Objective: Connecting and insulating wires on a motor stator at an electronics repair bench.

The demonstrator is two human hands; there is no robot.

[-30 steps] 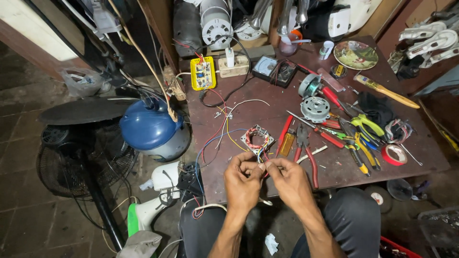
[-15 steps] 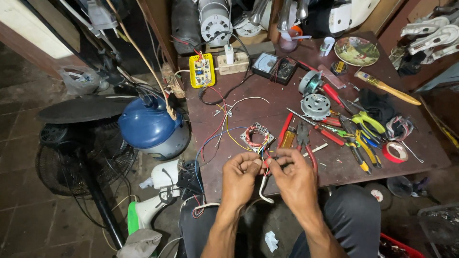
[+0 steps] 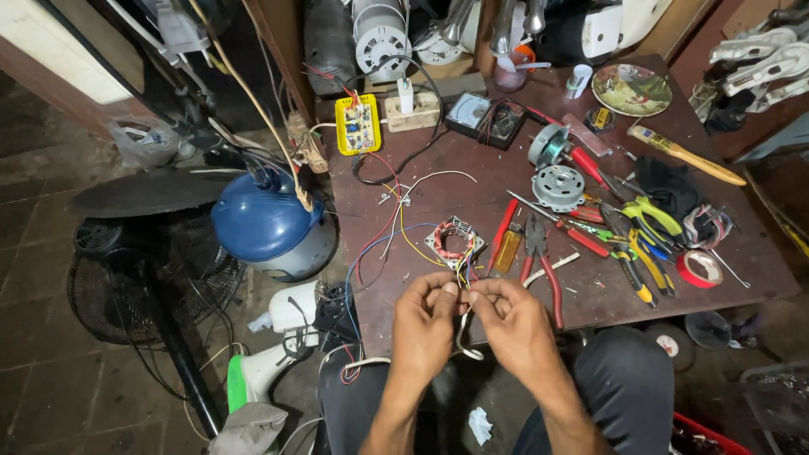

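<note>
My left hand (image 3: 425, 316) and my right hand (image 3: 514, 324) meet above the near edge of the dark red worktable (image 3: 472, 198), fingertips pinched together on a bundle of thin coloured wires (image 3: 463, 271). These wires run up to a small motor stator (image 3: 455, 242) with copper and red windings lying flat on the table just beyond my fingers. A white sleeve or cable (image 3: 463, 337) hangs down in a curl between my hands.
Red-handled pliers (image 3: 543, 270), screwdrivers and yellow-green cutters (image 3: 645, 227) lie right of the stator. A red tape roll (image 3: 699, 268), metal motor housings (image 3: 558, 185), a yellow circuit board (image 3: 358, 125), a meter (image 3: 470, 114) and a plate (image 3: 630, 88) sit further back. A blue fan motor cover (image 3: 265, 223) and fan grille (image 3: 126, 278) stand left.
My hands have stayed at the table edge, working the wires. The white curl now hangs lower between them. The view has shifted slightly.
</note>
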